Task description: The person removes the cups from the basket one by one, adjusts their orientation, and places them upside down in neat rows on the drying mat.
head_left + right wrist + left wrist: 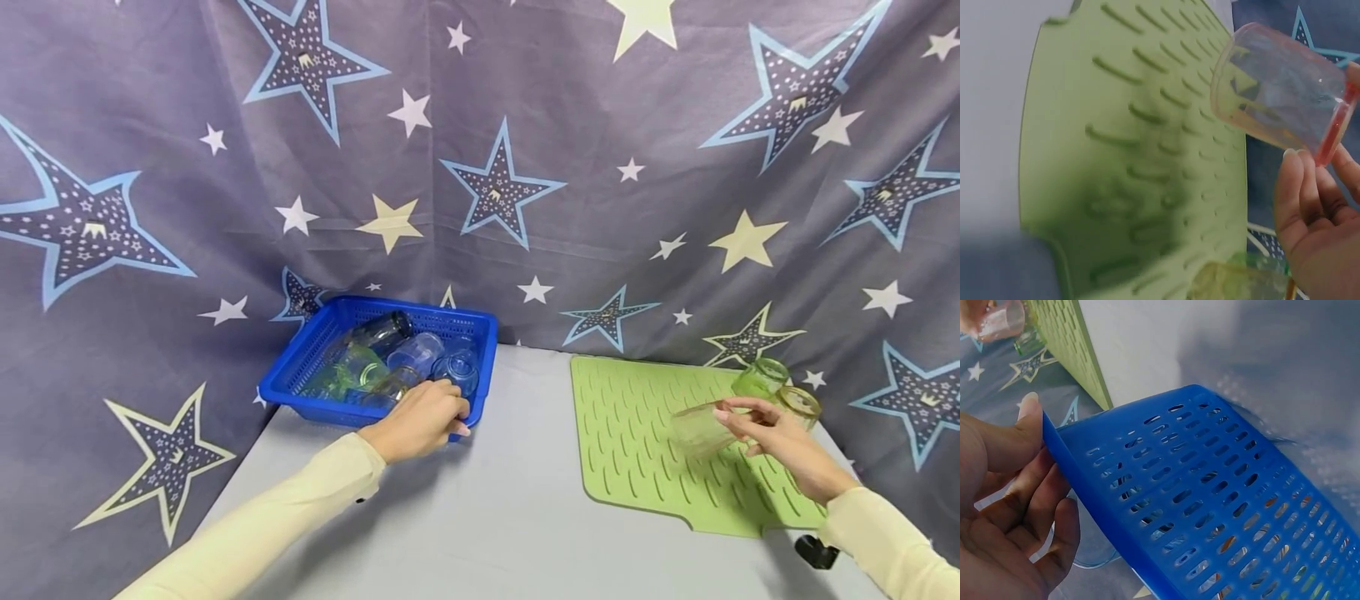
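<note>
The right hand had its grip narrowed on the reddish base of a clear, pink-tinted transparent cup, which was tilted in the air above a light-green ridged mat, mouth pointing away from the palm. The left hand pinched the rim of a blue perforated plastic basket, thumb against the rim, fingers below it. Good handling, I judged, called for light, even finger pressure on the smooth base, room from the neighbouring cups, and a steady basket.

Counted outward: one cup held; one mat; two cups standing on its far right part, one green transparent and one yellow transparent; one basket; at least five transparent vessels inside, overlapping too much for an exact count. One pale grey surface carried everything, before star-printed grey cloth.
</note>
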`<state>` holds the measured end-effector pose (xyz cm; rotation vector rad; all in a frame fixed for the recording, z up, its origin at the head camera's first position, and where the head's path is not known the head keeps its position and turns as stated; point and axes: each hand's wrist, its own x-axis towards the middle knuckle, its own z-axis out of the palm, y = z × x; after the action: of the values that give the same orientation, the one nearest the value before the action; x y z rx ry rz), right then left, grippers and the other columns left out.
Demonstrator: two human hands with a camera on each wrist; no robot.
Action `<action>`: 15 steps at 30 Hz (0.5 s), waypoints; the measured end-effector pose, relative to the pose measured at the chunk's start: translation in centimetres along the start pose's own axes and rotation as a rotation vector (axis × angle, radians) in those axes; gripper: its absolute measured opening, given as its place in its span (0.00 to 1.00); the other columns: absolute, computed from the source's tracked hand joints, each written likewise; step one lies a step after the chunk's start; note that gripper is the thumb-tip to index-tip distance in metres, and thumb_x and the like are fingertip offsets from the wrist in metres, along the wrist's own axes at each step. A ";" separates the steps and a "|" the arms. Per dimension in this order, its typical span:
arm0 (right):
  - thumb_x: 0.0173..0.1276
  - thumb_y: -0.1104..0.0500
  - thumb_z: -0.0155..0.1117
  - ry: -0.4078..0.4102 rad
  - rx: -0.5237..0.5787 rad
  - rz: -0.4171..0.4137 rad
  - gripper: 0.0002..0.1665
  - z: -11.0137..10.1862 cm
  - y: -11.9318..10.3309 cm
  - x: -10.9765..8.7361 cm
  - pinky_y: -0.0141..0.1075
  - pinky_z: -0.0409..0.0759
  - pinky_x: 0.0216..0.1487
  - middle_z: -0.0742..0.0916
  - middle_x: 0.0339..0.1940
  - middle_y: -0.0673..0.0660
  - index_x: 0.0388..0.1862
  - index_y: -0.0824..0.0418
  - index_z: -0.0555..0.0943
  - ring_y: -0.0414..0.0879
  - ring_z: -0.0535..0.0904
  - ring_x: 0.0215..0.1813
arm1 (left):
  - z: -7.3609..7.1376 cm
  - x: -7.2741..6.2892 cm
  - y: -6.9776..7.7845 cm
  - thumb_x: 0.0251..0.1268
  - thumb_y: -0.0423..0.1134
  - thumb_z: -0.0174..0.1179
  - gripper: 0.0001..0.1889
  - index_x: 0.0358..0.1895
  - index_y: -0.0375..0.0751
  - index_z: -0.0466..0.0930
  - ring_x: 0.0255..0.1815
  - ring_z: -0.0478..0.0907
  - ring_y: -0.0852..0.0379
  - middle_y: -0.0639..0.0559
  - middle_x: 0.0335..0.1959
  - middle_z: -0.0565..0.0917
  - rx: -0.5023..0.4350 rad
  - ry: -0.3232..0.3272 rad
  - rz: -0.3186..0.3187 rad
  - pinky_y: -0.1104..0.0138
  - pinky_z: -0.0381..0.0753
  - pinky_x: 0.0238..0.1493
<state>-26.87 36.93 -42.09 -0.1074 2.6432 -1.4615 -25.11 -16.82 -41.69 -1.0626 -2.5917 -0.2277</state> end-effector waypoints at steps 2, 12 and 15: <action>0.78 0.41 0.62 0.006 -0.054 0.001 0.37 -0.7 0.3 -0.3 0.41 0.83 0.42 0.82 0.49 0.50 0.74 0.63 0.70 0.46 0.81 0.44 | 0.0 0.0 0.0 0.62 0.41 0.75 0.14 0.22 0.50 0.79 0.25 0.69 0.57 0.59 0.22 0.74 -0.002 0.001 0.001 0.64 0.71 0.28; 0.78 0.40 0.61 0.055 -0.242 0.034 0.42 -4.8 2.3 -2.1 0.41 0.82 0.39 0.83 0.55 0.58 0.74 0.70 0.66 0.36 0.80 0.42 | 0.1 -0.1 -0.1 0.62 0.42 0.75 0.14 0.22 0.51 0.78 0.25 0.70 0.58 0.59 0.22 0.74 0.003 0.024 0.007 0.63 0.72 0.29; 0.77 0.36 0.59 0.067 -0.278 0.089 0.48 -6.0 2.9 -2.4 0.42 0.83 0.39 0.79 0.59 0.70 0.76 0.72 0.63 0.35 0.79 0.41 | 0.3 -0.2 -0.2 0.62 0.42 0.75 0.15 0.22 0.51 0.77 0.25 0.69 0.58 0.59 0.22 0.74 0.004 0.032 0.017 0.64 0.71 0.28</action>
<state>-25.34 43.75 -41.19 0.0348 2.8499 -1.0831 -25.20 -17.02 -42.02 -1.0703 -2.5525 -0.2343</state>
